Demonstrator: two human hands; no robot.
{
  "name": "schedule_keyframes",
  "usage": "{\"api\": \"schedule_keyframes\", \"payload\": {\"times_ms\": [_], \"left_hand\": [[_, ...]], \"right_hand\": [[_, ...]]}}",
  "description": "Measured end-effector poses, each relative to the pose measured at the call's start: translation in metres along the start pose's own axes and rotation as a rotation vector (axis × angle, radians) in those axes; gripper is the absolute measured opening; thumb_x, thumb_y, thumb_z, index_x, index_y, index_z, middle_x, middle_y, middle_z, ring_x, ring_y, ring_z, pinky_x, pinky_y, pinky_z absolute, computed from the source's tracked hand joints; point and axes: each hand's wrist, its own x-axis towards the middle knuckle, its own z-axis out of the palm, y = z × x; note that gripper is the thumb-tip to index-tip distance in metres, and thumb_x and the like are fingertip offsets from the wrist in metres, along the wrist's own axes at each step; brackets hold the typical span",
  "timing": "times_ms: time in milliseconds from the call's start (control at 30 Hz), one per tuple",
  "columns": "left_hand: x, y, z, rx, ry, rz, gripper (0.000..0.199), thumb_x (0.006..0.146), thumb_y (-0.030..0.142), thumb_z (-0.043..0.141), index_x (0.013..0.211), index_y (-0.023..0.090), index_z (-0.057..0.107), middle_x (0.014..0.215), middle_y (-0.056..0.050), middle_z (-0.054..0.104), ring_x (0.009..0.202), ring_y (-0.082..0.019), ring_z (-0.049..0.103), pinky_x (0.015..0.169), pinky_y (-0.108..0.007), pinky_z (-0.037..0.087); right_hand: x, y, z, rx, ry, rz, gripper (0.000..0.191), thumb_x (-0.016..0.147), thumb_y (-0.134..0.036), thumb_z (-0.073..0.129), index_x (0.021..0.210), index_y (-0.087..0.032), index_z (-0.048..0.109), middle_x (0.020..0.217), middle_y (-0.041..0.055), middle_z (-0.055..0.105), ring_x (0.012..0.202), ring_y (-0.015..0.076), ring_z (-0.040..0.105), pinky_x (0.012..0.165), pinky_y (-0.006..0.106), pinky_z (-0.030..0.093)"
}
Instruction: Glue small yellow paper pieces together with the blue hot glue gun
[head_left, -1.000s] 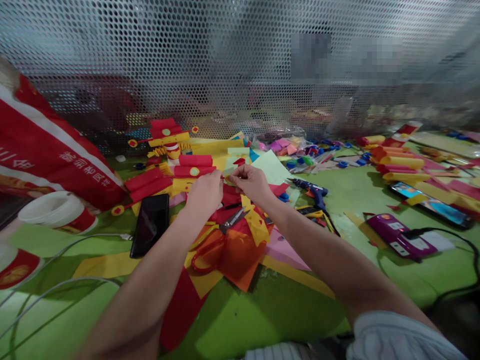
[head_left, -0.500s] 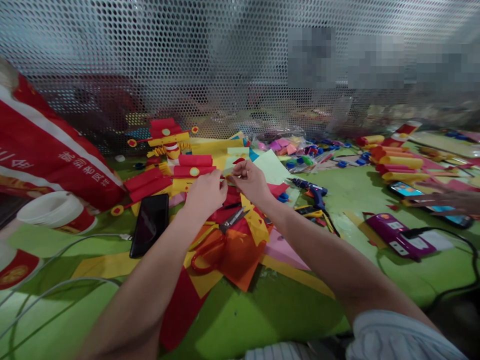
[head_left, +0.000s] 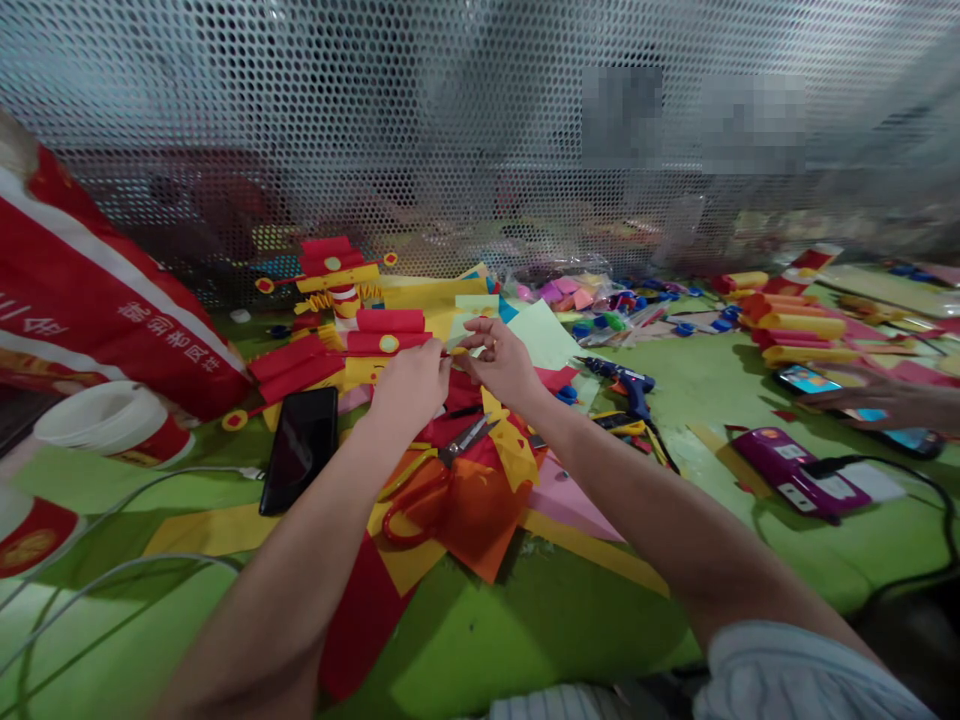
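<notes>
My left hand (head_left: 412, 385) and my right hand (head_left: 499, 362) meet above the middle of the paper pile, fingertips nearly touching. Both are closed in a pinch. Between them is a small yellow and red piece, mostly covered by the fingers, and I cannot make out what it is. Just left of my left hand lies a red paper roll (head_left: 387, 342) with a yellow dot. Below the hands are scissors (head_left: 420, 512) with orange-red handles, on orange paper (head_left: 480, 525). A black phone (head_left: 300, 450) lies left of my left wrist.
White cups (head_left: 116, 420) and a red bag (head_left: 112, 290) stand at left. To the right are a blue glue gun (head_left: 626, 382), a purple power strip (head_left: 799, 475) and another person's hand (head_left: 877, 395) over a phone (head_left: 911, 440). A perforated screen (head_left: 450, 130) runs behind the table.
A red bit at my right fingertips no longer shows, and a yellow bit now shows between my hands. The other person's hand has shifted slightly over the phone at right.
</notes>
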Motion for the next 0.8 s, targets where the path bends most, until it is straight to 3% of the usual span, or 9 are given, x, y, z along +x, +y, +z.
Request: {"api": "schedule_keyframes", "payload": {"times_ms": [400,633,800], "left_hand": [[-0.001,0.001,-0.002,-0.015,-0.016,0.025,0.028,0.087,0.02,0.037,0.104,0.011,0.059,0.099,-0.014,0.069,0.094,-0.026,0.064,0.078,-0.035,0.047],[0.0,0.0,-0.002,-0.024,-0.027,0.018,0.029,0.088,0.022,0.037,0.104,0.012,0.058,0.097,-0.014,0.069,0.092,-0.024,0.065,0.077,-0.033,0.047],[0.0,0.0,-0.001,-0.016,-0.018,0.014,0.028,0.087,0.021,0.037,0.104,0.012,0.058,0.098,-0.013,0.069,0.094,-0.024,0.064,0.079,-0.033,0.047]], "right_hand": [[0.0,0.004,-0.002,-0.207,-0.017,-0.106,0.041,0.065,-0.02,0.057,0.105,-0.019,0.046,0.076,-0.0023,0.06,0.05,0.0082,0.046,0.054,0.024,0.039],[-0.005,-0.002,-0.002,-0.37,0.026,-0.231,0.037,0.071,-0.022,0.053,0.108,-0.019,0.045,0.081,0.0015,0.063,0.055,0.0119,0.05,0.058,0.027,0.041],[-0.003,0.003,-0.002,-0.359,0.007,-0.244,0.04,0.072,-0.024,0.054,0.111,-0.019,0.044,0.085,0.0022,0.064,0.052,0.0107,0.049,0.057,0.027,0.042]]}}
